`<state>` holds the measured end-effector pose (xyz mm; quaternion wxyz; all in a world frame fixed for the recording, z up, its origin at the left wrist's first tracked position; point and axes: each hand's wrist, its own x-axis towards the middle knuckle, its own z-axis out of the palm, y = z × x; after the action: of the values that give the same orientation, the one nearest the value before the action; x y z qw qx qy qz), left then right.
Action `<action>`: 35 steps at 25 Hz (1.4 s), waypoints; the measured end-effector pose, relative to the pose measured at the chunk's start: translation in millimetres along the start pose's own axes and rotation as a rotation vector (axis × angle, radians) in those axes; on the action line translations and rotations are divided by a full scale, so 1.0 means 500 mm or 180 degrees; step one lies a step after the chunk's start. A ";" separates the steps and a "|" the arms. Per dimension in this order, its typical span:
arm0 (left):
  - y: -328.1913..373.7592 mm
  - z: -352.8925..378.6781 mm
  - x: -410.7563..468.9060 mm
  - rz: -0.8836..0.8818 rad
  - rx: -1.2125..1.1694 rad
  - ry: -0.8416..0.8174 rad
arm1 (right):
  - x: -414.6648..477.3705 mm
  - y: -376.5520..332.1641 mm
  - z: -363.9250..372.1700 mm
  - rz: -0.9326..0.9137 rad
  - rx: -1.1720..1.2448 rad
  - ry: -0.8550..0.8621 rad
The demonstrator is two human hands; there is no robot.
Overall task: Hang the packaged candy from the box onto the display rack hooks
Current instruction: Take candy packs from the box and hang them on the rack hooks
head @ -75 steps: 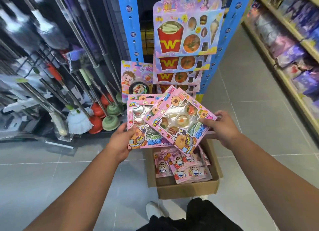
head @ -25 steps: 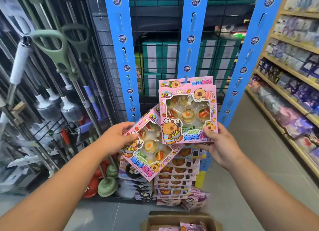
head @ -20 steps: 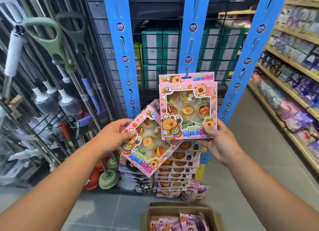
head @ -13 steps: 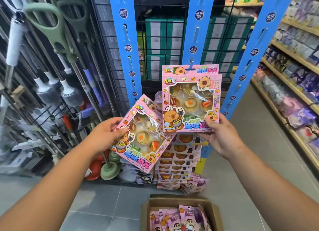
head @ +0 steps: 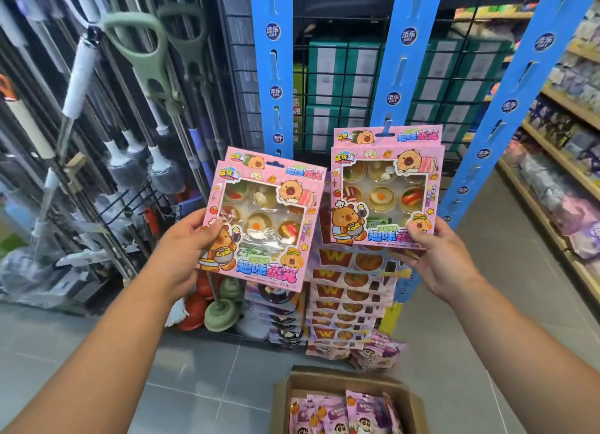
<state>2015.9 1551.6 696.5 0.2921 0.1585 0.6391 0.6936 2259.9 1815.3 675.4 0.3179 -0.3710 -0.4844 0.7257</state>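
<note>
The pack (head: 386,190) pinched in my right hand (head: 435,255), thumb on its lower right corner and fingers curled behind, now stands square with its hang slot up against the middle blue strip (head: 406,60). Whether the slot is over a hook yet I cannot tell. The other pack (head: 263,219) was tilted and tucked under it half a second ago. It has since swung upright and come clear to the left, where my left hand (head: 185,248) grips its lower left corner, thumb on the front. I'd say that frees the right pack to go on first, with the left one next. Both are pink, with a cartoon capybara chef and bold blue Chinese lettering along the bottom, above my thumbs. Below my right fingers hang packs (head: 344,284) marked with a yellow W. The strips carry round badges reading 添乐. Well below both hands, the box (head: 282,398) holds more bags (head: 341,411), their print too small to read.
</note>
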 end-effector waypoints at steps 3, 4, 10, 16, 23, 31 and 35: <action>0.010 0.055 0.003 0.0066 -0.0142 -0.0047 | -0.001 0.001 0.001 -0.0124 -0.0549 0.0138; 0.015 0.077 0.005 0.0072 -0.0185 -0.0069 | -0.002 -0.001 0.000 -0.0160 -0.0748 0.0155; 0.050 0.205 0.010 0.0091 -0.0258 -0.0257 | -0.033 -0.045 0.005 -0.0583 -0.2022 0.0275; 0.089 0.294 0.011 0.0244 -0.0166 -0.0411 | -0.066 -0.135 0.032 -0.1375 -0.1902 0.0124; 0.124 0.346 0.011 0.0664 0.0134 -0.0444 | -0.065 -0.206 0.064 -0.1667 -0.1797 -0.0321; 0.150 0.347 0.016 0.1084 0.1233 -0.0657 | -0.029 -0.218 0.045 -0.1796 -0.1686 -0.0333; 0.146 0.348 0.022 0.1201 0.1453 -0.0697 | -0.020 -0.208 0.037 -0.1745 -0.1702 -0.0288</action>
<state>2095.6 1695.6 789.5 0.1822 0.4095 0.7024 0.5530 2260.1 1832.9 780.1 0.3705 -0.2651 -0.7513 0.4775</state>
